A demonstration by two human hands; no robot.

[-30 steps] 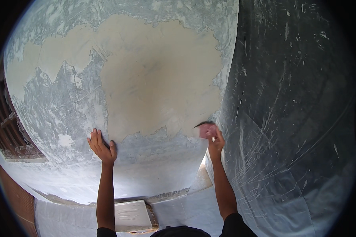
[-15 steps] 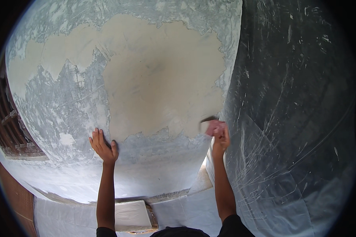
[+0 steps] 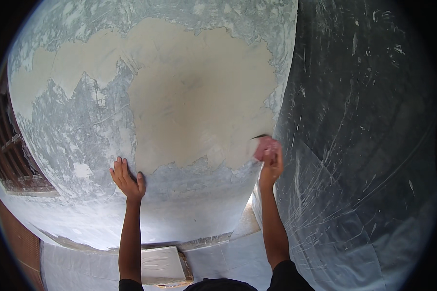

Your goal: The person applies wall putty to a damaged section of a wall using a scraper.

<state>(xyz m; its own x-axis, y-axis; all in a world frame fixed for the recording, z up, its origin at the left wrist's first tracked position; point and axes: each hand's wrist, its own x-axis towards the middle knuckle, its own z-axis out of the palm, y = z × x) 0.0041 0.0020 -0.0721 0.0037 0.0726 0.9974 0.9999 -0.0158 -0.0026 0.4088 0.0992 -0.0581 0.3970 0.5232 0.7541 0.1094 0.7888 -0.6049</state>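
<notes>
Head view: a reddish-pink pad [image 3: 267, 146], slightly blurred, with a thin dark edge at its upper left, is at the lower right border of the beige patch [image 3: 204, 97] on the mottled grey wall [image 3: 175, 199]. Fingers of the right hand [image 3: 272, 167] grip the pad from below; whether it touches the wall I cannot tell. Well apart to the left, the left hand [image 3: 127, 182] rests palm down on bare grey surface, just beside the patch's lower left corner, fingers a little spread and thumb wide. Right of the wall hangs a dark sheet [image 3: 364, 121] streaked with pale splashes; at the far left is a brown slatted opening [image 3: 17, 155]. Near the bottom, a shallow box with a whitish top [image 3: 164, 264] sits on a pale grey sheet [image 3: 223, 259].
</notes>
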